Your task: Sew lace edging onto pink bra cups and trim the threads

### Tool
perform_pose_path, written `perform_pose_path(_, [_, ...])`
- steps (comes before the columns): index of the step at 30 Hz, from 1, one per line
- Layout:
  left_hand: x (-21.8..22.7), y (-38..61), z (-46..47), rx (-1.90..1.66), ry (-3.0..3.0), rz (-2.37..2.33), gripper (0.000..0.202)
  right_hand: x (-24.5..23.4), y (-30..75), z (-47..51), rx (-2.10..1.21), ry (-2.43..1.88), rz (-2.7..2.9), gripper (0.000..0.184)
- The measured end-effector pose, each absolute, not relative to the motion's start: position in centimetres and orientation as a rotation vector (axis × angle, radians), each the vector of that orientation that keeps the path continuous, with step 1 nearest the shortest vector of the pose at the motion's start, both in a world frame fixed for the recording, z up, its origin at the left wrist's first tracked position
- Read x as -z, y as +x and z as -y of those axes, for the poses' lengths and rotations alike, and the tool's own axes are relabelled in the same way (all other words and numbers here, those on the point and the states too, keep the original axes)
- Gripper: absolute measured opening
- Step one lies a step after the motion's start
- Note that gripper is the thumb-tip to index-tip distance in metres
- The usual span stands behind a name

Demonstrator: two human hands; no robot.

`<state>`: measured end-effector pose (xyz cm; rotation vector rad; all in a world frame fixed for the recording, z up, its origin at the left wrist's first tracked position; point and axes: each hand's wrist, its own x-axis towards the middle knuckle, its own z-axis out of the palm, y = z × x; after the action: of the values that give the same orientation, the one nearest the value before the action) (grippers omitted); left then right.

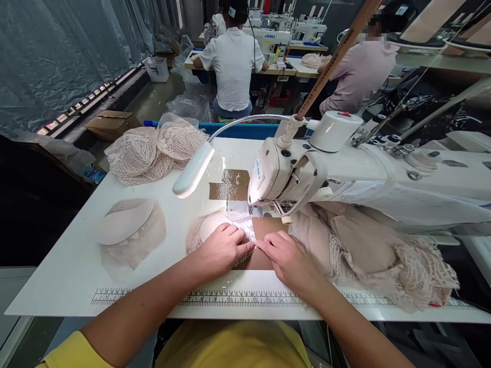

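Observation:
My left hand (222, 250) lies on a beige lace bra cup (209, 227), fingers curled and pressing white lace trim (243, 225) flat just in front of the needle of the white sewing machine (291, 174). My right hand (286, 258) rests beside it on a brown cardboard patch (268, 227), fingertips pinching the same lace edge. The two hands almost touch.
A pile of finished lace cups (153, 151) sits at the back left, single cups (128, 230) at the near left. Sewn lace pieces (383, 255) heap under the machine arm. A gooseneck lamp (192, 171) hangs over the table. A printed ruler (230, 297) runs along the front edge. Two people sit at machines behind.

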<state>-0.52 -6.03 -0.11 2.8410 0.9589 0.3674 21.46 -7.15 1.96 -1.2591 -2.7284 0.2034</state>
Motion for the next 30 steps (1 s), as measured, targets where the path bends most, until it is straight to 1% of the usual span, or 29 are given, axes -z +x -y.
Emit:
perform_pose_path(5, [-0.6,-0.6,5.9,-0.402,2.747,-0.993,0.027,-1.7,21.7,7.2,-0.055,-1.171,2.766,0.043])
perform_pose_path(10, [-0.8,-0.3,5.1,-0.329,2.824,-1.093,0.043,-1.4,21.6,7.4,-0.025,-1.142,2.726,0.039])
perform_pose_path(15, [-0.2,-0.1,4.8,-0.333,2.892,-1.103,0.041,-1.1,21.5,7.4,-0.035,-1.158,2.681,0.037])
perform_pose_path(20, [-0.1,-0.2,4.9,-0.395,2.880,-1.089,0.045,-1.0,21.3,7.4,-0.045,-1.180,2.662,0.034])
perform_pose_path(26, [-0.6,-0.5,3.9,-0.335,2.858,-1.042,0.051,-1.6,21.3,6.8,-0.105,-1.180,2.673,0.029])
perform_pose_path(30, [-0.8,-0.7,2.6,-0.268,2.893,-1.017,0.049,-1.7,21.0,5.9,-0.132,-1.228,2.699,0.028])
